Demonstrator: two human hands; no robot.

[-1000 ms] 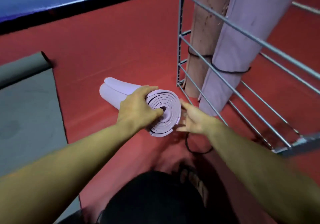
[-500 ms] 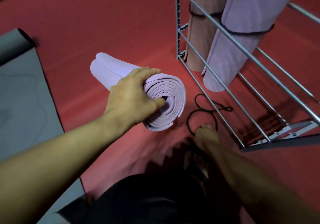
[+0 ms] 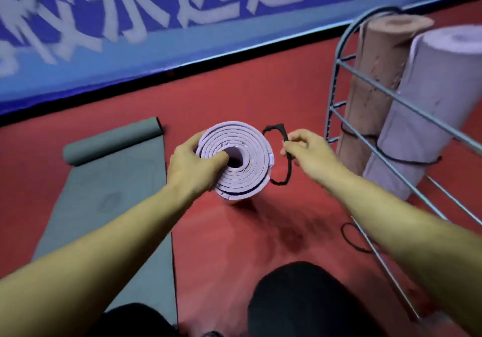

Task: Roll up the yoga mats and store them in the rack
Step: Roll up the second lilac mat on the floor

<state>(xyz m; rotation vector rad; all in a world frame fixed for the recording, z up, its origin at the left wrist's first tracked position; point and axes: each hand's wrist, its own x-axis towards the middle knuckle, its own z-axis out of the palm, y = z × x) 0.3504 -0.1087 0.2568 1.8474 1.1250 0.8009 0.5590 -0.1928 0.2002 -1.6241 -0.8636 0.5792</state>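
Dim even indoor light, motion-blurred banner (image 3: 182,10), soft floor shadows, wide-angle bending at edges

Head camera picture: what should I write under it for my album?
Left hand holds a rolled purple mat upright while the right hand brings a black band beside it.

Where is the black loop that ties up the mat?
In the head view, the black loop hangs pinched in the right hand, just right of the rolled purple mat the left hand grips.

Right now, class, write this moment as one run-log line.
left hand: grips rolled lilac mat, upright | right hand: pinches black elastic loop beside roll | rack: two tied mats | grey mat: part-unrolled
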